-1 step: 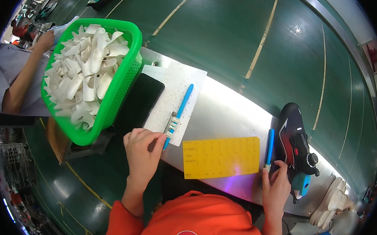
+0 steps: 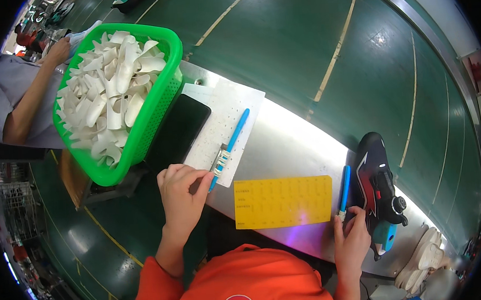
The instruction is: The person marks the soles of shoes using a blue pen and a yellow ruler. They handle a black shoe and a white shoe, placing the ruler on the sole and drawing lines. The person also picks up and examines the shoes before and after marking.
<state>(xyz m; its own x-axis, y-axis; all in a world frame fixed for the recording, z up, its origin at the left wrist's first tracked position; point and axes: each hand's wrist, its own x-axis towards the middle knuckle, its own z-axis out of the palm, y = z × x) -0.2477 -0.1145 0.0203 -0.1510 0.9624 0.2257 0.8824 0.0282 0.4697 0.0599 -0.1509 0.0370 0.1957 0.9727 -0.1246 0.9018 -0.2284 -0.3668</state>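
My left hand point(image 2: 181, 194) is closed in a pinch at the lower end of a blue pen point(image 2: 239, 126). That pen lies slanted across a white sheet point(image 2: 218, 101); a small metal piece and pale banding point(image 2: 219, 162) are wrapped round its lower half. My right hand point(image 2: 353, 239) pinches the lower end of another blue pen point(image 2: 345, 183), which has a pale wrapping there too. Between the hands lies a yellow printed card point(image 2: 283, 201). Just right of my right hand rests a dark shoe point(image 2: 373, 168) with red trim and a round dial.
A green basket point(image 2: 173, 51) heaped with white curved pieces point(image 2: 110, 86) stands at the left. Beside it lies a black phone-like slab point(image 2: 179, 129). White shoes point(image 2: 425, 257) sit at the lower right of the metal table point(image 2: 290, 141). Another person's arm point(image 2: 30, 111) is behind the basket.
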